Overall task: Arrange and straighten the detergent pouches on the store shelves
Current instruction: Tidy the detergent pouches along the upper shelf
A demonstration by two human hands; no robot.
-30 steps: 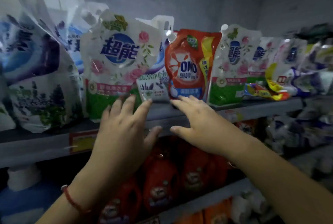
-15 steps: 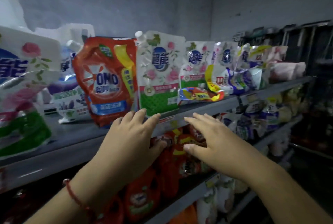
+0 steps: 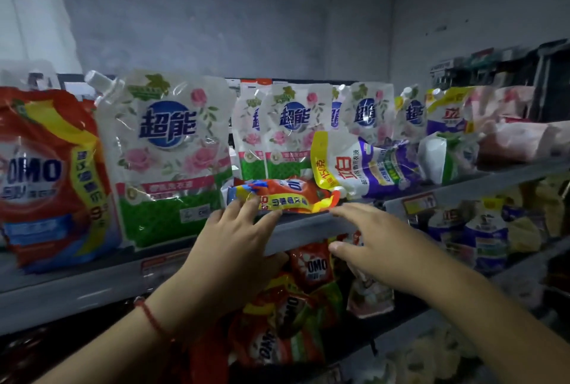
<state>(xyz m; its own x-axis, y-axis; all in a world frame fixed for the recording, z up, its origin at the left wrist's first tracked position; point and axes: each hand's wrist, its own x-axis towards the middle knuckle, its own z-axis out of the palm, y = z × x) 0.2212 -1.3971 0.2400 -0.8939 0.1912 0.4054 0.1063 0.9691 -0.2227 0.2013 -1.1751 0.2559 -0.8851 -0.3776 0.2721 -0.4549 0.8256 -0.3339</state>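
1. Orange-red fallen pouch [image 3: 282, 197] lies flat at the front edge of the upper shelf [image 3: 308, 224], just before the upright white rose pouches [image 3: 168, 155].
2. Left hand [image 3: 229, 249] reaches up, palm forward, fingers [image 3: 243, 207] spread wide and straight; the tips touch the fallen pouch's lower edge.
3. Right hand [image 3: 377, 244] is stretched toward the shelf lip beside it, fingers straight and relaxed, holding nothing.
4. A white-and-purple pouch [image 3: 367, 164] leans tilted behind the fallen one.
5. A red string bracelet [image 3: 151, 317] circles the left wrist.
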